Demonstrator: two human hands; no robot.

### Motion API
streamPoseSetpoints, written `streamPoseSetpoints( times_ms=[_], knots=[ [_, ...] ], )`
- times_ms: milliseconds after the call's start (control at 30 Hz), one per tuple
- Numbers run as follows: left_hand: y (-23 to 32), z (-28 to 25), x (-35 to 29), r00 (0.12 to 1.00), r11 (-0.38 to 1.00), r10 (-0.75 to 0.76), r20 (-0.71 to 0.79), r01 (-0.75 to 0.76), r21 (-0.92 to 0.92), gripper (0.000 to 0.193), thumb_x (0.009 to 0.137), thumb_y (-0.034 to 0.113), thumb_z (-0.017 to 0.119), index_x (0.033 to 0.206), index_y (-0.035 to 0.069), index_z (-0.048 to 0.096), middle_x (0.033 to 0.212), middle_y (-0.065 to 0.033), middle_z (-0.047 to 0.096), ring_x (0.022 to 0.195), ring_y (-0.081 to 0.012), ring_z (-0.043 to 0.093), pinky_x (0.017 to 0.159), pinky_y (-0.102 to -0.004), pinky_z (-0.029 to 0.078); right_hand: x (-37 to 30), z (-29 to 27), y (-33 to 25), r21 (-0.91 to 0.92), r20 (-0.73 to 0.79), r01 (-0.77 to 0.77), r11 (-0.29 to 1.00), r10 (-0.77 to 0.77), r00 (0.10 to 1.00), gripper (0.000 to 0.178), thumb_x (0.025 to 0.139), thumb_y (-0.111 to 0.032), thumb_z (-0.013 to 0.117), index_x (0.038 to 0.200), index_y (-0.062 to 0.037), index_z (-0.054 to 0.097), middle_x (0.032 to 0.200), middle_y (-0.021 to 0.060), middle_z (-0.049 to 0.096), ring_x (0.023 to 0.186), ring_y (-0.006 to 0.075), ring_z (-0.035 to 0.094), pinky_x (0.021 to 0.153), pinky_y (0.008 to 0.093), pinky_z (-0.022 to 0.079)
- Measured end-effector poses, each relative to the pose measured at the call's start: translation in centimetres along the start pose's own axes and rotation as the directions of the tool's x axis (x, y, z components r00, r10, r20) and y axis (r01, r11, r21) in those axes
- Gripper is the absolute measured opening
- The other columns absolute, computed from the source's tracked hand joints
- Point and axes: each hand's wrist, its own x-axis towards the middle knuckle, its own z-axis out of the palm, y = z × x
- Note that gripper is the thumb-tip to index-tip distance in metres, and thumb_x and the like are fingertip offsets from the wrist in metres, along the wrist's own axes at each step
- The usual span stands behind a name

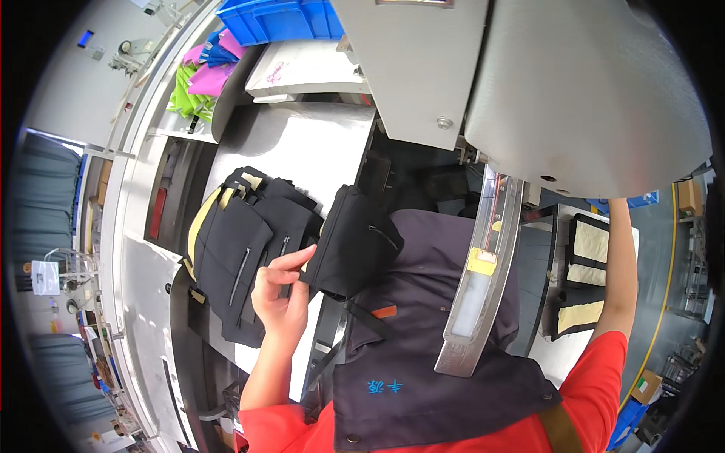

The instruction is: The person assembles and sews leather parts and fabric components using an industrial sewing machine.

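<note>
My left hand (281, 296) is closed at the lower left edge of a black zippered fabric piece (353, 245), its fingertips pinching that edge. The piece hangs over the metal table's edge, close to my dark apron (423, 317). To its left lies a pile of similar black fabric pieces (245, 257), with zippers and pale yellow backing showing. My right forearm (621, 272) reaches forward at the right; the grey machine head (581, 98) hides my right hand.
A narrow metal machine arm (481, 279) juts toward me, with a yellow label on it. Black panels with cream patches (589, 241) lie on a right-hand surface. A blue crate (279, 21) and bright pink and green cloth (198, 79) sit at the far left.
</note>
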Motion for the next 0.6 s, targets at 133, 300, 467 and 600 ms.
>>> streamPoseSetpoints(
  times_ms=[133, 300, 467, 600],
  knots=[
    [0.8, 0.9, 0.9, 0.997, 0.997, 0.076, -0.014, -0.077, -0.019, 0.023, 0.08, -0.015, 0.052, 0.08, 0.004, 0.039, 0.103, -0.0227, 0.064, 0.095, -0.0246, 0.064, 0.08, -0.0291, 0.049, -0.1, -1.0, -0.4, -0.057, -0.084, 0.104, 0.993, -0.108, 0.991, 0.031, 0.092, -0.016, 0.043, 0.119, -0.0058, 0.054, 0.105, 0.0198, 0.059, 0.099, 0.0365, 0.055, 0.082, 0.0413, 0.045],
    [1.3, 1.7, 1.1, 0.994, 0.995, 0.103, 0.047, -0.103, -0.006, 0.022, 0.081, -0.012, 0.055, 0.08, 0.003, 0.039, 0.103, -0.0228, 0.065, 0.092, -0.023, 0.065, 0.076, -0.0277, 0.05, 2.6, -1.4, 1.5, -0.219, -0.226, 0.037, 0.975, -0.087, 0.97, 0.03, 0.092, -0.015, 0.043, 0.119, -0.0098, 0.055, 0.091, 0.0171, 0.058, 0.087, 0.0355, 0.056, 0.074, 0.0449, 0.045],
    [1.5, 2.1, 1.1, 1.0, 0.995, 0.029, -0.008, -0.029, -0.1, 0.02, 0.083, -0.012, 0.052, 0.082, 0.003, 0.038, 0.105, -0.0252, 0.063, 0.095, -0.0236, 0.064, 0.08, -0.0291, 0.049, 5.3, -0.1, 1.4, -0.373, 0.084, -0.035, 0.927, 0.071, 0.994, 0.031, 0.09, -0.016, 0.044, 0.118, -0.0128, 0.056, 0.094, 0.0141, 0.059, 0.09, 0.0324, 0.058, 0.076, 0.0436, 0.048],
    [2.0, 1.9, 1.7, 0.997, 0.975, -0.015, -0.074, -0.002, -0.222, 0.022, 0.089, 0.004, 0.058, 0.085, 0.004, 0.037, 0.11, -0.0271, 0.06, 0.099, -0.0217, 0.061, 0.088, -0.0289, 0.046, 5.0, -0.7, 0.9, -0.299, 0.046, 0.056, 0.953, -0.044, 0.998, 0.03, 0.088, -0.018, 0.05, 0.116, -0.0103, 0.057, 0.105, 0.0139, 0.06, 0.096, 0.0324, 0.057, 0.08, 0.0428, 0.047]
  ],
)
